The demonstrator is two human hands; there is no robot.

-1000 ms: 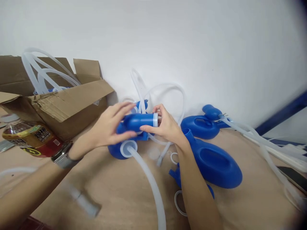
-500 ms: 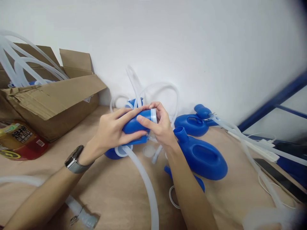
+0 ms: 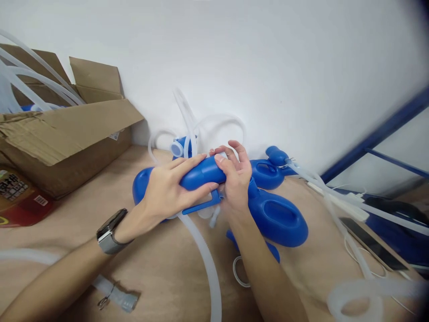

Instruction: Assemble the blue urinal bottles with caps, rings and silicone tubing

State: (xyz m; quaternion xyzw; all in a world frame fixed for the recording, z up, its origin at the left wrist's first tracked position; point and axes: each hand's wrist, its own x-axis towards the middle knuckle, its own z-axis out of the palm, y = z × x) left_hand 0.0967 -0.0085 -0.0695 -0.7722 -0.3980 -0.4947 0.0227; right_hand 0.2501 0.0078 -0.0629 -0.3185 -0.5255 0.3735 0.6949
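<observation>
My left hand point(image 3: 166, 190) is wrapped around a smooth blue plastic tube piece point(image 3: 203, 173), held level above the table. At its right end, my right hand point(image 3: 237, 179) grips it with the thumb on top, the other fingers partly raised behind. A whitish edge at that end is mostly covered by my fingers. Just below hangs a thin blue strap-like part point(image 3: 201, 205). Behind my left hand a blue container point(image 3: 140, 184) shows, and a translucent hose point(image 3: 201, 250) runs from beneath it toward the front edge.
Right of my hands lie a blue handled bottle point(image 3: 295, 226) and another blue bottle point(image 3: 268, 174). A cardboard box point(image 3: 83, 129) of hoses stands left, beside a red-yellow container point(image 3: 20, 201). A white ring point(image 3: 236, 273), phone point(image 3: 372, 241) and clamped hose end point(image 3: 115, 295) lie around.
The blue tube piece shows more of its length, and its white ring is now mostly hidden. My right fingers have lifted and spread somewhat. The whole view has shifted slightly.
</observation>
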